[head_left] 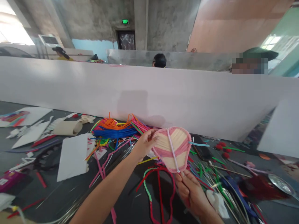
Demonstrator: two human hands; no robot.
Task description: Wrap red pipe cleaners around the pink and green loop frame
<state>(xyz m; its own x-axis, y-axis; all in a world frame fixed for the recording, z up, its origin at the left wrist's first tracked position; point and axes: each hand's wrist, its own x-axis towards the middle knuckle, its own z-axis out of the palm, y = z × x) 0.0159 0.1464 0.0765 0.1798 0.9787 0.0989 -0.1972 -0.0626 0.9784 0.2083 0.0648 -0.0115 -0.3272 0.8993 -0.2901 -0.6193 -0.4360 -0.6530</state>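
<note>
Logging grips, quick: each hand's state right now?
Left hand: closed, holding the pink-and-cream piece by its left edge.
Right hand: closed, holding its bottom end.

1. Back: white divider (105,84) spans most of view, blocks fwd reach at tabletop lvl; open air above its top edge.
2. Ctr: striped piece (161,144), held up btwn L hand (149,140) & R hand (187,188), screens tabletop behind.
3. Best low gap: bare dark tabletop (128,199) btwn L forearm & red-green loop (150,196).
4. L: white card (72,158) lies flat, low enough to pass over; blue bundle (114,133) stacked beyond.
5. R: no easy low lane; red can (261,188), blue-handled tool (238,189) & loose green stems (224,188) crowd it.
</note>
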